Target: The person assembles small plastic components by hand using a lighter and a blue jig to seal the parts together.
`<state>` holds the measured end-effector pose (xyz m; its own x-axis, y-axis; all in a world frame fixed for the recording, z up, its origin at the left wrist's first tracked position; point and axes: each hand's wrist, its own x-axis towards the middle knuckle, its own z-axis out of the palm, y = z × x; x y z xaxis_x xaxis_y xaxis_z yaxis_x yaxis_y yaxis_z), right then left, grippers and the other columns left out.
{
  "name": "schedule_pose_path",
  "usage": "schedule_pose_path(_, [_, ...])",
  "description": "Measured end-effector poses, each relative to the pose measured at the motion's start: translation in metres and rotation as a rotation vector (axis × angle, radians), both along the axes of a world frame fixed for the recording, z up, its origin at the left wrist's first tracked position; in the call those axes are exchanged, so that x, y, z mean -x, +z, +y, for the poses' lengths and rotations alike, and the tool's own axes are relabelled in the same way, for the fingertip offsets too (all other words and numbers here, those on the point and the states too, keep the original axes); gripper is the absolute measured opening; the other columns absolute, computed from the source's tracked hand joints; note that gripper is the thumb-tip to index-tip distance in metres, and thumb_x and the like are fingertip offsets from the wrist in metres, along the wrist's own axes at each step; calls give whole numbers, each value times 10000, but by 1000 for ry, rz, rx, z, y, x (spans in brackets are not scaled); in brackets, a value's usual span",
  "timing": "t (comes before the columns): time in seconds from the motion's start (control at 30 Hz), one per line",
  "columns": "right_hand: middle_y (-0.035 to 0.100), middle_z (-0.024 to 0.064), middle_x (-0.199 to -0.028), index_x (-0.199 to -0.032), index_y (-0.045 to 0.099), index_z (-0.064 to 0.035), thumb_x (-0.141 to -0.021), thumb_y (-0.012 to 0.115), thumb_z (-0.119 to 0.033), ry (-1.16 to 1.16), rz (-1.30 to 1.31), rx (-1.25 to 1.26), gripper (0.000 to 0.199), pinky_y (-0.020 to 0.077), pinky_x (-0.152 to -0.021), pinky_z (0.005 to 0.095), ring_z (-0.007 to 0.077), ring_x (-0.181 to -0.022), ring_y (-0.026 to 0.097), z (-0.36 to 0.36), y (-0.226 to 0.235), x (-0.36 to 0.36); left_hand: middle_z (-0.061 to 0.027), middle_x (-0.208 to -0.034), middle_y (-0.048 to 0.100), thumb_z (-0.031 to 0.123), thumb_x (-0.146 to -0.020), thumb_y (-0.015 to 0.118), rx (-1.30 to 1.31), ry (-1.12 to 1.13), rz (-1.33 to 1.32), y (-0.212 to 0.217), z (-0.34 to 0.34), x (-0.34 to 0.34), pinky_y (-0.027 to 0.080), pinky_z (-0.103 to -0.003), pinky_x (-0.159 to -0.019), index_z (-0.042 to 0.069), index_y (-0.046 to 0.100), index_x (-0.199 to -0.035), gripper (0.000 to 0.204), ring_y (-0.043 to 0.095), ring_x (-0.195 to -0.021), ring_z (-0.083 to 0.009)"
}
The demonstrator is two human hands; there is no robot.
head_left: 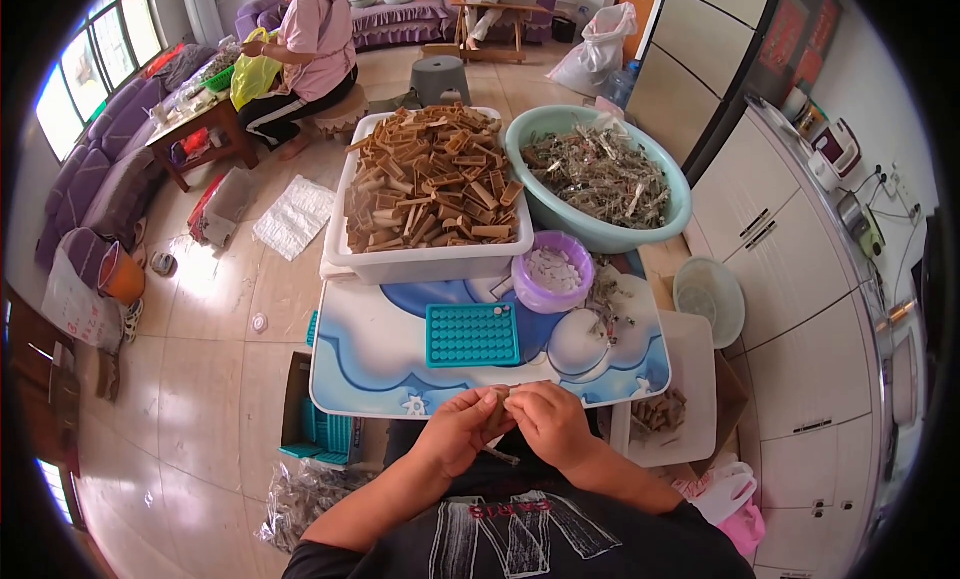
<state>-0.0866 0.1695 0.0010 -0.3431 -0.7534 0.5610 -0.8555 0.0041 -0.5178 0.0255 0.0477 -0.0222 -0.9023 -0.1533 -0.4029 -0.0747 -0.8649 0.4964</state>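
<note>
My left hand (458, 431) and my right hand (550, 420) meet at the table's near edge. Between their fingertips is a small brown cardboard piece (496, 413), partly hidden by the fingers. A thin strand (502, 457) hangs just below the hands; I cannot make out what it belongs to. Past my hands lies a teal tray (472, 337) with rows of round hollows and a couple of small pale bits at its far right corner. A purple bowl (552, 297) of small white pieces stands to its right.
A white bin (430, 266) heaped with brown folded pieces and a mint basin (600, 241) of tangled wired parts fill the table's (380, 364) far side. A white tub (690, 379) with brown pieces sits right. Another person (320, 39) sits far left; cabinets (800, 309) line the right.
</note>
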Motion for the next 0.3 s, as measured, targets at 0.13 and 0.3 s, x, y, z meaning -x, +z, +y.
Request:
schedule_pose_path(0.13, [607,54,-754,-909,561,-4,-802,659,-56,84,-733,-55,154,475,-638,282,140,-703,594,9,7,-1,-57,-947,600,176,-926,515,138,-48,-54,19,0,-1,468,-337,-920,-22,531,-1141,293,605,-899,-175])
schedule_pose_path(0.3, [602,30,-795,-1070,531,-7,-835,654,-95,214,-935,-110,279,472,-632,228,86,-702,580,12,-6,8,-91,-1064,596,168,-913,541,429,-155,28,18,-8,0,484,-321,-886,-4,442,-1239,381,612,-923,-206])
